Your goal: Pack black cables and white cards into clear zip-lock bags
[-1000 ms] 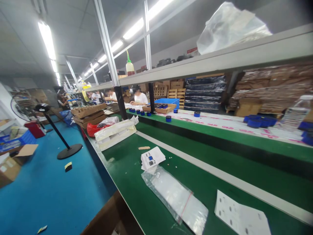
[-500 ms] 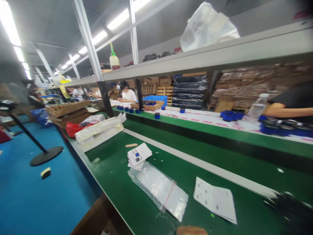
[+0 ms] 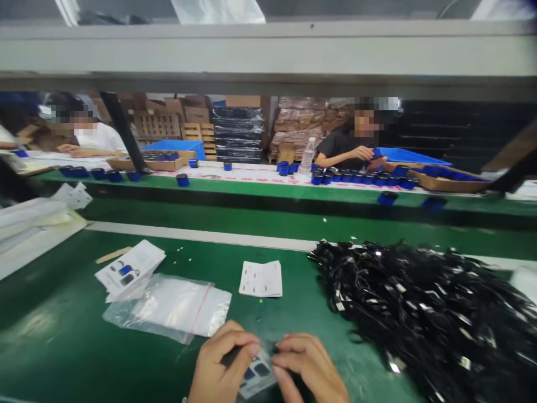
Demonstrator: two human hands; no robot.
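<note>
Green bench (image 3: pixel 54 341), cable heap (image 3: pixel 419 302), printed sheet (image 3: pixel 257 380) in our fingers

The bench spreads beneath our fingers. Right of them sprawls the cable heap; to their left and beyond lies a clear plastic bag (image 3: pixel 168 308). Our left hand (image 3: pixel 220 364) pinches the printed sheet between thumb and forefinger; our right hand (image 3: pixel 310 366) meets its other edge, fingers held narrow; whether gripping, we cannot tell. Farther left sit stacked leaflets (image 3: pixel 128 271); straight beyond, a folded leaflet (image 3: pixel 260 279); past the stack, a tan stick (image 3: pixel 113 255).
</note>
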